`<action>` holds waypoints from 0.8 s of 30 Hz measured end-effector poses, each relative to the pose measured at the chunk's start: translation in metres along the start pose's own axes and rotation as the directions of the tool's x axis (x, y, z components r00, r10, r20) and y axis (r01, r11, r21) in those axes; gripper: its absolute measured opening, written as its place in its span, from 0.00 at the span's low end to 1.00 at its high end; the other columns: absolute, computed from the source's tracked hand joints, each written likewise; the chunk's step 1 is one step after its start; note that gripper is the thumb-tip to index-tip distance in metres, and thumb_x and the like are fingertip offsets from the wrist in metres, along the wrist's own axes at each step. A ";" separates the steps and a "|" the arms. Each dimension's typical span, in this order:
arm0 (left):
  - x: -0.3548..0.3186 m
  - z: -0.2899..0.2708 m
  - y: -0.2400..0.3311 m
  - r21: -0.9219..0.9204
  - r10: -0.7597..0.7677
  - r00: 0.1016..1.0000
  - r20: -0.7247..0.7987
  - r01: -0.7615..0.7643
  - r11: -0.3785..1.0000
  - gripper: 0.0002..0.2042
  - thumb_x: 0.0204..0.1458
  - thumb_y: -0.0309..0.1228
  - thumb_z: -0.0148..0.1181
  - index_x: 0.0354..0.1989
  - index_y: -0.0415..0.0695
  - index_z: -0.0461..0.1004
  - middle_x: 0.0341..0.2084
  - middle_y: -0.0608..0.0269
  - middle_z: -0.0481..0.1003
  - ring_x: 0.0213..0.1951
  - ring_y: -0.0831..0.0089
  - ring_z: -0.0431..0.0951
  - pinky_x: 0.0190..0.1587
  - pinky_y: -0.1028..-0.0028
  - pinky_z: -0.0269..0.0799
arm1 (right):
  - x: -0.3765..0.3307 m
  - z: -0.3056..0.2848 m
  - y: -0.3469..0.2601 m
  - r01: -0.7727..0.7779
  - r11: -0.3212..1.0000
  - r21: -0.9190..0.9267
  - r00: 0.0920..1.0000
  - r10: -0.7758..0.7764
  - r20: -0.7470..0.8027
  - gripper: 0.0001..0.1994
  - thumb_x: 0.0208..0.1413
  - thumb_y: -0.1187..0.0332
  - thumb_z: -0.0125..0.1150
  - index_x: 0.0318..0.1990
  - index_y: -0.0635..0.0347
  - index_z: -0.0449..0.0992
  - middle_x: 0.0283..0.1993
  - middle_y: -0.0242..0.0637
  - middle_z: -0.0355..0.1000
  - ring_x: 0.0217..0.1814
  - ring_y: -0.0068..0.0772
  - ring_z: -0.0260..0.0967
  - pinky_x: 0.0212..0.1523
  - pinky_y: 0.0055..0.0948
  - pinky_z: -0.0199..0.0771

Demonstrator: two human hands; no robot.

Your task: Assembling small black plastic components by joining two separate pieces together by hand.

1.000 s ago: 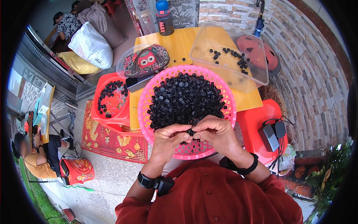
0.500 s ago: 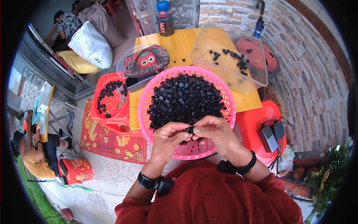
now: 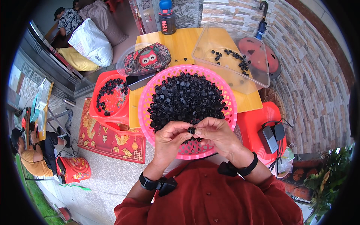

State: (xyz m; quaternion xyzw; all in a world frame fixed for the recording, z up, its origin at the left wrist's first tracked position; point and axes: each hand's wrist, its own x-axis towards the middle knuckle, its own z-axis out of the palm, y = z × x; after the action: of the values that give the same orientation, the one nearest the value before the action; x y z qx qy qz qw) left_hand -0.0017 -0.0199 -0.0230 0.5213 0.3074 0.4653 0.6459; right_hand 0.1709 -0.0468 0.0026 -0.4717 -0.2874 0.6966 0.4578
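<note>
Cap (image 3: 191,130), widest setting: a stone-patterned wall (image 3: 311,75), standing beyond the grip and curving round to its right.
Table (image 3: 187,45): yellow wood, beyond the grip.
Mat (image 3: 112,140): red with gold figures, lying to the left of the grip.
Right stool (image 3: 247,120): red, to the right of the grip; it bears a grey box (image 3: 268,138) with dark cables.
Left stool (image 3: 98,108): red, beyond and left of the grip; black pieces lie in a rough ring on its round top.
Basket (image 3: 191,150): pink, round, latticed, directly under the grip; it overlaps the near edge of the table in this view.
Tub (image 3: 221,43): clear, on the table, beyond and right of the grip; black pieces are scattered inside.
Heap (image 3: 185,93): many black caps in the basket, just beyond the grip.
Pouch (image 3: 135,60): owl-faced, beyond and left of the grip.
Bottle (image 3: 167,22): dark with a blue lid, at the far edge of the table, well beyond the grip.
Left hand (image 3: 167,140): enters the grip from its left, thumb and forefinger pressed on the cap.
Right hand (image 3: 217,137): meets it from the right, likewise pinching.
Grip: fingertips of both hands clamped on one small black cap, above the near part of the basket.
</note>
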 end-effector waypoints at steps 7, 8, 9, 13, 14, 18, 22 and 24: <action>-0.001 0.000 -0.001 0.030 0.030 0.999 -0.019 -0.029 0.999 0.10 0.48 0.15 0.56 0.40 0.37 0.72 0.33 0.62 0.77 0.35 0.78 0.77 0.39 0.80 0.74 | -0.001 -0.003 -0.001 -0.020 0.999 0.036 0.999 0.019 0.041 0.07 0.50 0.69 0.64 0.34 0.60 0.74 0.31 0.33 0.74 0.34 0.22 0.73 0.31 0.19 0.72; -0.001 0.000 -0.001 0.036 0.028 1.000 -0.014 -0.027 0.999 0.10 0.49 0.15 0.56 0.40 0.37 0.72 0.33 0.61 0.77 0.35 0.78 0.77 0.39 0.80 0.74 | -0.001 -0.003 -0.001 -0.021 0.999 0.034 0.999 0.019 0.042 0.07 0.50 0.69 0.64 0.34 0.60 0.74 0.31 0.33 0.74 0.34 0.22 0.73 0.31 0.19 0.72; -0.001 0.000 0.000 0.044 0.027 1.000 -0.011 -0.026 0.999 0.10 0.49 0.15 0.56 0.40 0.37 0.72 0.33 0.61 0.77 0.35 0.78 0.77 0.38 0.80 0.74 | 0.000 -0.003 0.000 -0.020 0.998 0.052 0.999 0.017 0.044 0.07 0.50 0.70 0.64 0.34 0.60 0.74 0.31 0.34 0.74 0.33 0.22 0.73 0.31 0.19 0.73; -0.002 0.001 0.001 0.054 0.034 0.999 -0.006 -0.033 0.998 0.09 0.49 0.16 0.56 0.39 0.37 0.73 0.33 0.61 0.77 0.34 0.78 0.78 0.38 0.80 0.74 | 0.001 -0.003 0.006 -0.010 0.991 0.137 0.999 0.004 0.047 0.06 0.50 0.71 0.63 0.34 0.61 0.74 0.32 0.34 0.74 0.34 0.24 0.73 0.32 0.21 0.74; -0.002 0.001 0.002 0.071 0.027 1.000 -0.002 -0.027 0.997 0.09 0.49 0.15 0.56 0.39 0.37 0.72 0.34 0.60 0.76 0.35 0.77 0.77 0.38 0.79 0.74 | 0.002 -0.004 0.008 -0.009 0.991 0.136 0.999 0.002 0.046 0.06 0.50 0.71 0.63 0.34 0.61 0.74 0.32 0.34 0.74 0.34 0.24 0.73 0.32 0.21 0.74; -0.004 0.001 0.002 0.079 0.081 0.996 -0.025 -0.079 0.994 0.09 0.48 0.15 0.57 0.38 0.37 0.72 0.35 0.58 0.76 0.37 0.76 0.76 0.39 0.79 0.73 | 0.001 0.000 0.011 -0.069 0.938 0.339 0.995 0.040 0.092 0.03 0.51 0.73 0.61 0.33 0.61 0.73 0.32 0.36 0.74 0.34 0.27 0.73 0.35 0.22 0.76; -0.005 0.005 0.006 0.194 0.139 0.989 -0.053 -0.126 0.973 0.09 0.47 0.16 0.59 0.38 0.37 0.74 0.33 0.59 0.77 0.34 0.77 0.78 0.38 0.79 0.74 | 0.000 0.001 0.011 -0.111 0.903 0.414 0.992 0.074 0.104 0.02 0.52 0.73 0.60 0.33 0.59 0.73 0.32 0.35 0.74 0.34 0.28 0.73 0.37 0.23 0.76; -0.005 0.007 0.007 0.241 0.165 0.982 -0.087 -0.140 0.960 0.10 0.45 0.17 0.60 0.37 0.38 0.75 0.32 0.60 0.77 0.34 0.76 0.78 0.38 0.79 0.74 | 0.000 0.001 0.010 -0.114 0.900 0.420 0.991 0.071 0.118 0.02 0.52 0.73 0.60 0.33 0.60 0.73 0.32 0.35 0.74 0.34 0.28 0.73 0.37 0.23 0.76</action>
State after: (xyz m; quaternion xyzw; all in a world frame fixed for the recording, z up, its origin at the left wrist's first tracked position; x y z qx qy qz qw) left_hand 0.0003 -0.0271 -0.0153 0.5906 0.3528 0.5012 0.5249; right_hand 0.1665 -0.0508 -0.0056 -0.3382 -0.1282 0.7861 0.5012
